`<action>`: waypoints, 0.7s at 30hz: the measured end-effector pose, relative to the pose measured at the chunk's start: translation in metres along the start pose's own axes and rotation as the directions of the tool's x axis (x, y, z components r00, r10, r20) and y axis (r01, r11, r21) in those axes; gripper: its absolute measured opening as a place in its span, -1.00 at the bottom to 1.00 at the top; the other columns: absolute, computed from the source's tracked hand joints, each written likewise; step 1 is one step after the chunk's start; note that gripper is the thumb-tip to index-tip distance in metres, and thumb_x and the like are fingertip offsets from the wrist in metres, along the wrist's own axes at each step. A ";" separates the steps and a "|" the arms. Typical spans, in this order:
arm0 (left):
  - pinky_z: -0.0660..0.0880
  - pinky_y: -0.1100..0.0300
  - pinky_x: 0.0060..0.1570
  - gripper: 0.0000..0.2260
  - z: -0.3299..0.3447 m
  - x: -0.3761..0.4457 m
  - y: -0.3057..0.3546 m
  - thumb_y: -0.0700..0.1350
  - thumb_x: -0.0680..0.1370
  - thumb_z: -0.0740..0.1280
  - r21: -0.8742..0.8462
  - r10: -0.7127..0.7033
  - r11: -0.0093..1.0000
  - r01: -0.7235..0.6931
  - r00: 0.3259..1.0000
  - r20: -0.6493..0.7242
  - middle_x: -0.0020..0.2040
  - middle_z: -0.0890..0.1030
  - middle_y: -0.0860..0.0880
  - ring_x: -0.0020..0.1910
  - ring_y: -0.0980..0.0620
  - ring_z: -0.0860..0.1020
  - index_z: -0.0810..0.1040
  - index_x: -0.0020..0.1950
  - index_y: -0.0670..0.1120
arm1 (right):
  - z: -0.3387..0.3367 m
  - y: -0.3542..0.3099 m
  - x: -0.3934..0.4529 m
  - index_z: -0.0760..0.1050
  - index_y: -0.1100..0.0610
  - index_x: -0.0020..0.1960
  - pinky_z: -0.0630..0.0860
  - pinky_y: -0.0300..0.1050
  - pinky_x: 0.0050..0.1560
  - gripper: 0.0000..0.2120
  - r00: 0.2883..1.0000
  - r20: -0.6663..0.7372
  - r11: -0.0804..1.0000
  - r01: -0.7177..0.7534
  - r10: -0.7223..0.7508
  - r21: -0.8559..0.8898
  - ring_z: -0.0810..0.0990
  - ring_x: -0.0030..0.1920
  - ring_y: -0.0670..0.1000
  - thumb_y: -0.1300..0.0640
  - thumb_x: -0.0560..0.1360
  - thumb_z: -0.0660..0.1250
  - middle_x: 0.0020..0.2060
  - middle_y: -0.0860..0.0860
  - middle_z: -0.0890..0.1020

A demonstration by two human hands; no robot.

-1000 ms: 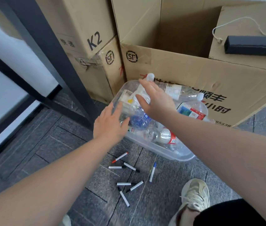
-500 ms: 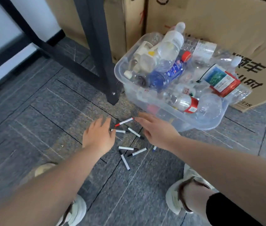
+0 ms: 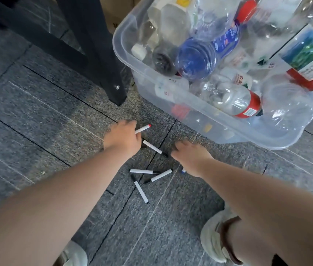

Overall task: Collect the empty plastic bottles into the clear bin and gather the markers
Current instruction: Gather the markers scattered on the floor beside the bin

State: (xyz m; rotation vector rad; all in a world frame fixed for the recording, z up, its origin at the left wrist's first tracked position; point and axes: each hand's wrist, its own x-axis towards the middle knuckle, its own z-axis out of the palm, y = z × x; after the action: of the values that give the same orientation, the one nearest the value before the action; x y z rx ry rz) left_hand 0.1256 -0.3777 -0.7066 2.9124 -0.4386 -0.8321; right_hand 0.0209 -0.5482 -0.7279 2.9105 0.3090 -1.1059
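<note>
The clear bin [image 3: 173, 98] stands on the floor at the upper right, filled with empty plastic bottles, among them a blue one [image 3: 205, 54] and a red-labelled one [image 3: 236, 101]. Below it, white markers lie scattered on the carpet. My left hand [image 3: 122, 140] grips the red-capped marker [image 3: 143, 129], whose cap pokes out to the right. My right hand [image 3: 190, 157] hovers with loose fingers just right of a black-tipped marker [image 3: 152, 147]. Three more markers [image 3: 144, 171] [image 3: 160, 176] [image 3: 141, 191] lie below the hands. A blue marker tip [image 3: 183, 171] shows under my right wrist.
A black table leg [image 3: 94, 54] stands just left of the bin, with a black crossbar running to the upper left. Cardboard [image 3: 111, 14] shows behind the leg. My shoes [image 3: 215, 244] [image 3: 75, 254] are at the bottom on grey carpet tiles.
Both hands came down from the bin to the markers. My left hand has taken hold of the red-capped marker. My right hand has drawn back a little from the black-tipped marker.
</note>
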 end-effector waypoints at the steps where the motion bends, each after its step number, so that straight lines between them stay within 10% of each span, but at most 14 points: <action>1: 0.46 -0.08 0.09 -0.65 0.003 0.005 0.003 0.01 0.60 0.19 -0.002 0.006 1.000 -0.006 1.000 0.004 0.26 0.45 -0.09 0.26 -0.13 0.41 0.39 0.37 -0.05 | 0.001 0.002 0.002 0.33 0.13 0.38 0.44 0.09 0.24 -0.47 1.000 0.001 1.000 0.010 -0.010 -0.002 0.33 0.30 0.16 0.32 0.45 0.36 0.30 0.14 0.36; 11: 0.47 -0.05 0.08 -0.61 0.028 0.025 0.011 -0.06 0.57 0.26 -0.001 0.052 0.999 -0.052 0.998 -0.041 0.23 0.42 -0.12 0.23 -0.12 0.40 0.36 0.39 -0.08 | 0.013 0.045 -0.020 0.25 0.04 0.39 0.35 0.09 0.35 -0.49 0.978 -0.083 0.979 0.182 -0.189 -0.092 0.27 0.39 0.13 0.30 0.50 0.25 0.37 0.09 0.32; 21: 0.50 -0.02 -0.05 -0.55 0.043 0.032 0.012 -0.21 0.50 0.37 0.044 0.056 0.998 -0.054 0.996 -0.063 0.20 0.39 -0.16 0.18 -0.16 0.42 0.36 0.37 -0.13 | 0.027 0.067 -0.049 0.04 -0.06 0.47 0.34 0.20 0.24 -0.22 0.926 0.335 0.911 0.280 -0.173 -0.302 0.11 0.44 0.20 0.14 0.42 0.43 0.48 0.14 0.08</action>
State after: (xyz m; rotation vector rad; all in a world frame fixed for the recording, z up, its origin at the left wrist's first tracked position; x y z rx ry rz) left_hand 0.1257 -0.3984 -0.7572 2.9405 -0.5345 -0.7292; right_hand -0.0194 -0.6246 -0.7196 2.3991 0.7655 -1.3457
